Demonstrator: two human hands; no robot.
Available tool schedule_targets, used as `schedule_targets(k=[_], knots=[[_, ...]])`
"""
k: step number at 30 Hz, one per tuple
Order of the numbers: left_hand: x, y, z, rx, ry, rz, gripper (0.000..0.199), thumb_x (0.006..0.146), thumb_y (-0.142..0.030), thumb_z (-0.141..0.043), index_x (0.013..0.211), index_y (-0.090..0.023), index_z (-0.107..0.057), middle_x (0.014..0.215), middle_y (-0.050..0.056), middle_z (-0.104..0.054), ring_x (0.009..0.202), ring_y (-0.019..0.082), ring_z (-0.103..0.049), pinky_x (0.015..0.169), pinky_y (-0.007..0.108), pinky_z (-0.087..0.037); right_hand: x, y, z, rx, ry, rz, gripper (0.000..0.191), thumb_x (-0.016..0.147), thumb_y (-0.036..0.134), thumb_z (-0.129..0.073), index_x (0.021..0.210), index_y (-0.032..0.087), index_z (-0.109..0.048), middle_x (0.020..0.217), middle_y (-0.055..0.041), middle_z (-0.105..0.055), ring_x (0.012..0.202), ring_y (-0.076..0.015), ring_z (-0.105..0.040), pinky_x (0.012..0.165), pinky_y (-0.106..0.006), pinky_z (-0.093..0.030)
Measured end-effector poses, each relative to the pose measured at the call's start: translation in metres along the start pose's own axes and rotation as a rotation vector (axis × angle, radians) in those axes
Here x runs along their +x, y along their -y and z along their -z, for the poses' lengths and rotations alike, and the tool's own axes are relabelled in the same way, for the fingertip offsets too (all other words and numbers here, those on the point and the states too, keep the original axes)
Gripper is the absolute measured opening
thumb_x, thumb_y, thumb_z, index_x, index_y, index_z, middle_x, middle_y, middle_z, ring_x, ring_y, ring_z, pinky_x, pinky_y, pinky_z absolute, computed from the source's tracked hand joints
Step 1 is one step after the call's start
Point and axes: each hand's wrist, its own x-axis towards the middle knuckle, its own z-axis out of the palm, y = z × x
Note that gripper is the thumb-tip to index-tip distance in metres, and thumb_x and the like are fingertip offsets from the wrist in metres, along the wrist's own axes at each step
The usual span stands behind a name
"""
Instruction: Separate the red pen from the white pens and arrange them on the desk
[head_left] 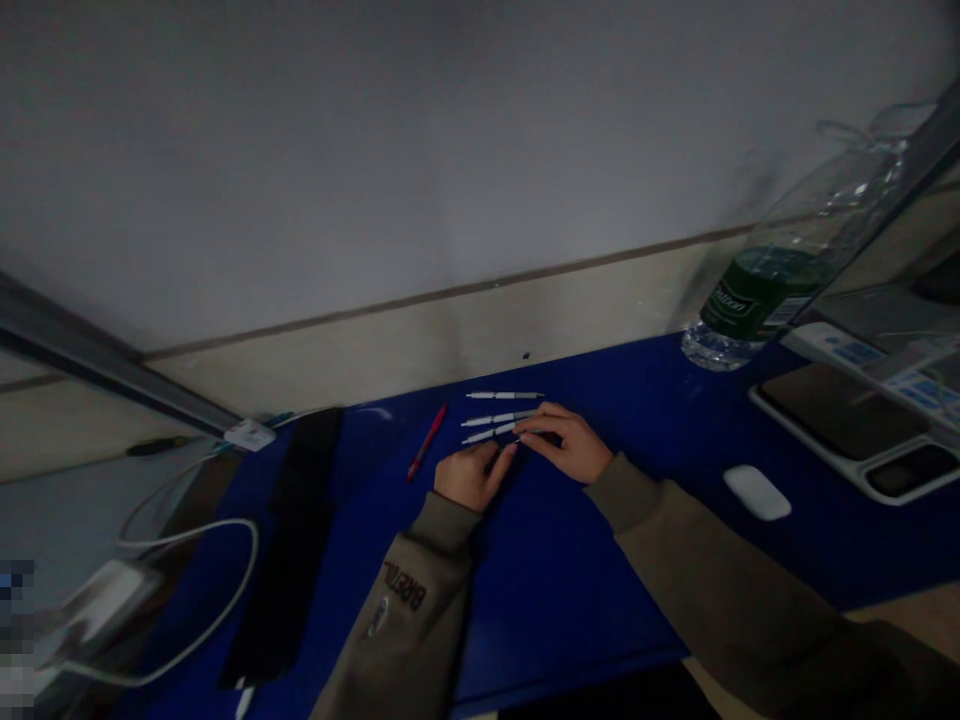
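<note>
Three white pens lie roughly parallel on the blue table: the far pen (505,395), the middle pen (495,419) and the near pen (486,435). My left hand (471,476) rests just below the near pen, its thumb and fingers curled together close to my right fingertips. My right hand (566,440) reaches over the right ends of the middle and near pens, fingers pinched together. Something small and pale shows between the two hands, too small to make out. A red pen (427,443) lies slanted to the left of the white pens.
On the right are a clear bottle with a green label (765,290), a white mouse (757,492) and a scale-like device (840,400). A long black object (289,560) and a white cable (251,570) lie left. A wall borders the blue table (555,600).
</note>
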Motion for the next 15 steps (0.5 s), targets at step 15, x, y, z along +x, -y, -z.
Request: schedule_targets(k=[15], knots=[[-0.0006,0.0002,-0.0002,-0.029,-0.014,0.014,0.048,0.094,-0.051,-0.035,0.071,-0.019,-0.062,0.066,0.004,-0.066,0.060,0.013,-0.059,0.053,0.024,-0.030,-0.0006,0.0021,-0.0035,-0.047,0.039,0.045,0.019,0.085,0.024,-0.059,0.099,0.024,-0.072,0.081,-0.0046,-0.060,0.080,-0.0177,-0.056,0.073,-0.034,-0.048]])
